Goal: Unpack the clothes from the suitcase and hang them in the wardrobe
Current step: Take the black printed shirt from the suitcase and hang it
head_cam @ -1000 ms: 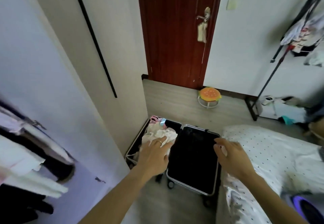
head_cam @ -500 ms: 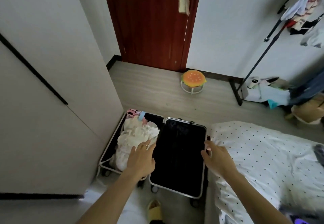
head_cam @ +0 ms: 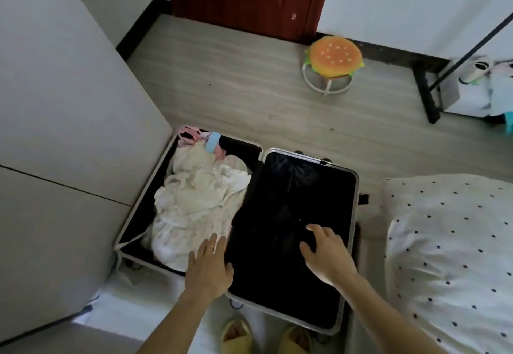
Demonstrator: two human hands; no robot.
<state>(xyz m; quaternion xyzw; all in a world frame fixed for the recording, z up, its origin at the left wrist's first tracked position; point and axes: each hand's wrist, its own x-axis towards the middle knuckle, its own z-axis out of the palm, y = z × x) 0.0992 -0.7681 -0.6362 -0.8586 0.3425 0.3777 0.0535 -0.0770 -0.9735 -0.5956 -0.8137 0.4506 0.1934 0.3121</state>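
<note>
While the view has tipped down from a second ago, the open suitcase now fills the near floor, and the hanging rail seen on the left then is out of sight. Pale, crumpled clothes lie in its left half; the right half is black and looks bare.

The left hand has slid back to the near edge of the clothes, fingers straight and close together, holding nothing. The right hand has left the bed and hovers over the black half, fingers loosely spread.

Nothing is lifted yet, so unpacking is probably just starting. A white wardrobe panel stands left. A burger-shaped stool sits far. No writing is readable.
</note>
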